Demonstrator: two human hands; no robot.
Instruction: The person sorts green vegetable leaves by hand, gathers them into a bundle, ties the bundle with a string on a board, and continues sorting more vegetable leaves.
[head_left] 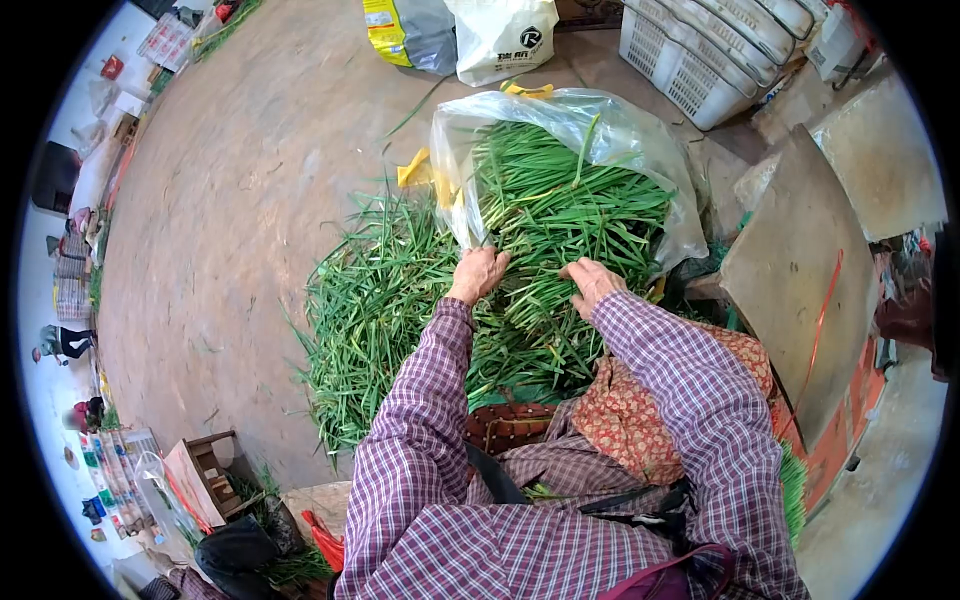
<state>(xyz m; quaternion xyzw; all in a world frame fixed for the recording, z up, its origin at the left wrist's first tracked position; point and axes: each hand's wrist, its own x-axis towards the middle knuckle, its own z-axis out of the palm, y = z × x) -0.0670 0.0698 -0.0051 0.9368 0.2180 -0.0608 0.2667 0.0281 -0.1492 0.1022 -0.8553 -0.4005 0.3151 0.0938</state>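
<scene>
My left hand (pixel 480 273) is closed on the lower left edge of a clear plastic bag (pixel 630 140). The bag lies with its mouth towards me, and long green garlic chives (pixel 570 200) fill it. Against the chives at the mouth rests my right hand (pixel 598 284), its thumb and fingers apart and partly bent; no bundle shows in its grasp. A loose heap of chives (pixel 385 310) spreads on the floor to the left of the bag and below my hands.
At the back stand a white bag (pixel 507 40) and a yellow and grey bag (pixel 412 35). Stacked white plastic crates (pixel 690 65) are at the back right. A tilted board (pixel 800 270) leans close by my right arm. A wooden stool (pixel 212 470) is at lower left.
</scene>
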